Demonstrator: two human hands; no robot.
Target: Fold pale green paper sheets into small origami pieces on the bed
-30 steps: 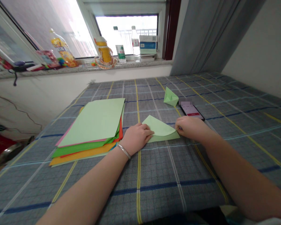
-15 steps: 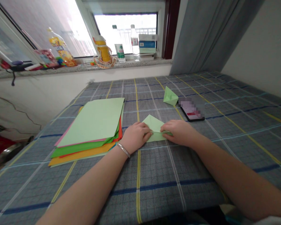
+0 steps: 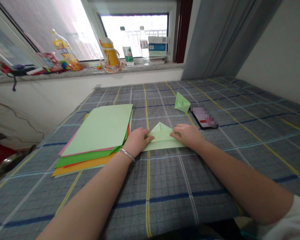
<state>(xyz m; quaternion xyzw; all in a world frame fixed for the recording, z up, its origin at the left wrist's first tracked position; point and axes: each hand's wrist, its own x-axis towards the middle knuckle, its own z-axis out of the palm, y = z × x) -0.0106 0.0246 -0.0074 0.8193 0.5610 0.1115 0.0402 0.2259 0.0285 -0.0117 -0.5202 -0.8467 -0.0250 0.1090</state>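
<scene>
A light green sheet of folded paper [image 3: 161, 140] lies on the checked cloth, with a pointed peak at its far side and a strip along its near edge. My left hand [image 3: 137, 140] pinches its left end between thumb and fingers; a silver bangle circles that wrist. At the right end, my right hand [image 3: 188, 136] grips the paper the same way, fingers curled over the top. Beyond the right hand stands a small folded green paper piece [image 3: 182, 102], close to a phone [image 3: 204, 116].
Left of my hands is a stack of coloured paper [image 3: 100, 130], light green on top. Grey checked cloth [image 3: 165, 186] covers the surface. On the windowsill behind stand a yellow water bottle [image 3: 111, 55], clear plastic bottles [image 3: 144, 48], a juice bottle [image 3: 65, 51] and boxes [image 3: 157, 46].
My hands have moved apart towards the paper's two ends. More of the paper shows between them, its upper flap now turned up across the base of the peak.
</scene>
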